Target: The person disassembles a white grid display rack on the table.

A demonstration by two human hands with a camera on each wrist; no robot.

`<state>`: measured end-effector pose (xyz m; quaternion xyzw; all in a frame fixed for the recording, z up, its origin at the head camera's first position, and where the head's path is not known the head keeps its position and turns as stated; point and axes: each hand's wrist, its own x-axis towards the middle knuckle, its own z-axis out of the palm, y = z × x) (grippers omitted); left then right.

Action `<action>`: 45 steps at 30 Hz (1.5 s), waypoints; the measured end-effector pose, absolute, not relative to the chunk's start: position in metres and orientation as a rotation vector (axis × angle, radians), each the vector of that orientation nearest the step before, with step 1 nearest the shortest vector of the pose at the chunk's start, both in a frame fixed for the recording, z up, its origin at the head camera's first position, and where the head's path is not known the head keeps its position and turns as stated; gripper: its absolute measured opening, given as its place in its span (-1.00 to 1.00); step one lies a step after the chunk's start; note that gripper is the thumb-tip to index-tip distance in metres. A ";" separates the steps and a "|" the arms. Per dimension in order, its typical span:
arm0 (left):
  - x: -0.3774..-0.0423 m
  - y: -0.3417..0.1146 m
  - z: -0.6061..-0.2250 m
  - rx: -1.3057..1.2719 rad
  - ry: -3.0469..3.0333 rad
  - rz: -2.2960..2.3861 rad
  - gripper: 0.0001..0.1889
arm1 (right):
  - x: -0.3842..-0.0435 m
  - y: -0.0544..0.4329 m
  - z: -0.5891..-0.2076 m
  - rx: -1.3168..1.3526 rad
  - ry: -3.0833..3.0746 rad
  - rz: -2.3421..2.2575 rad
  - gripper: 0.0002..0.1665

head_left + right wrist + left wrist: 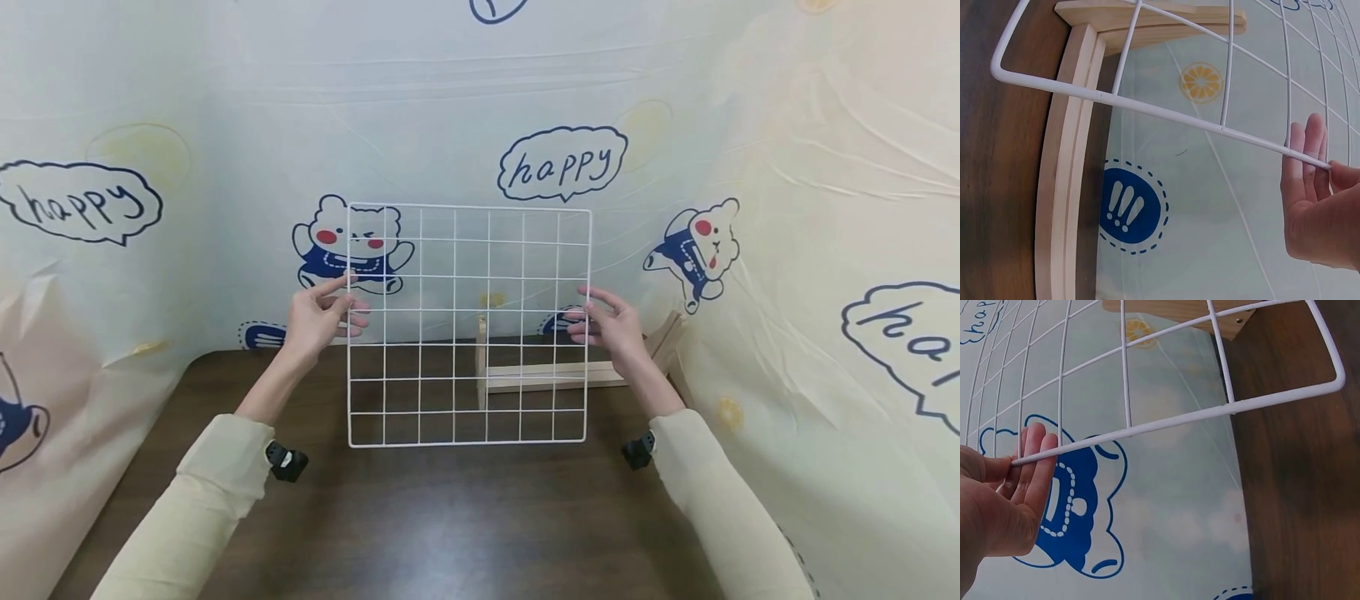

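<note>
A white wire grid panel (454, 344) stands upright above the dark table in the head view, held between both hands. My left hand (315, 315) grips its left side wire between thumb and fingers, a bit above mid-height. On the opposite edge my right hand (611, 323) pinches the side wire in the same way. The left wrist view shows the thumb and fingers of the left hand (1013, 487) around the thick outer rod. In the right wrist view the right hand (1319, 194) has its fingers behind the rod and its thumb in front.
Behind the panel a pale wooden stand (555, 377) with a long bar and upright end pieces lies near the back edge of the brown table (450, 517). A printed cloth (442, 108) with cartoon bears hangs around the back and sides. Small black cameras sit on both wrists.
</note>
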<state>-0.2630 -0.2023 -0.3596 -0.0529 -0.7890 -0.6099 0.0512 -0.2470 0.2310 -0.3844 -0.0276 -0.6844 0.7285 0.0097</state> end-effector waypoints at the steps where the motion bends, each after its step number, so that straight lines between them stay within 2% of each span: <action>1: -0.263 -0.203 -0.360 -0.166 -2.399 -1.861 -0.55 | -0.248 0.230 -0.385 -0.088 -2.138 2.275 -0.58; 17: -0.260 -0.220 -0.365 -0.124 -2.485 -1.770 -0.53 | -0.249 0.217 -0.388 -0.088 -2.117 2.337 -0.59; 30: -0.258 -0.240 -0.372 -0.084 -2.472 -1.775 -0.53 | -0.252 0.200 -0.393 -0.122 -2.119 2.378 -0.68; 45: -0.253 -0.260 -0.378 -0.124 -2.366 -1.967 -0.47 | -0.253 0.186 -0.386 -0.123 -2.133 2.466 -0.63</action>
